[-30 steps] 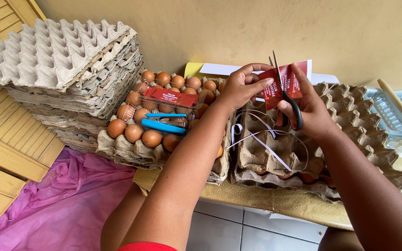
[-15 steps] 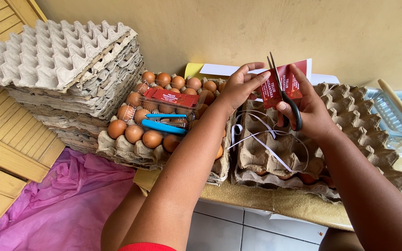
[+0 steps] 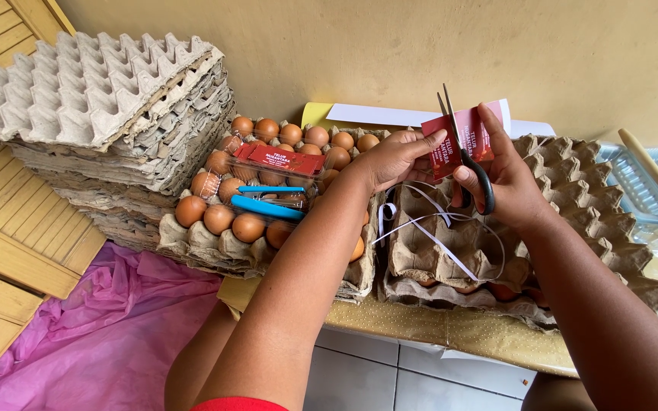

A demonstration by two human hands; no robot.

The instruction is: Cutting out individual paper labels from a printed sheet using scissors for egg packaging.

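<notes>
Fingers of right hand [image 3: 508, 179] looped through black-handled scissors [image 3: 464, 152], blades parted over a red printed card [image 3: 462, 137]; left hand [image 3: 397, 156] pinches the card's left edge. Card held above an emptied egg tray [image 3: 573, 198] strewn with white paper strips [image 3: 428, 228]. Brown eggs [image 3: 230, 217] fill the neighbouring tray; stacked empty trays [image 3: 93, 99] further left.

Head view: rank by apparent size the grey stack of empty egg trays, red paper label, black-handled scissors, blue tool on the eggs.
1. Grey stack of empty egg trays, by far largest.
2. Black-handled scissors.
3. Red paper label and blue tool look about alike; the right hand hides part of the label, so unranked.
</notes>
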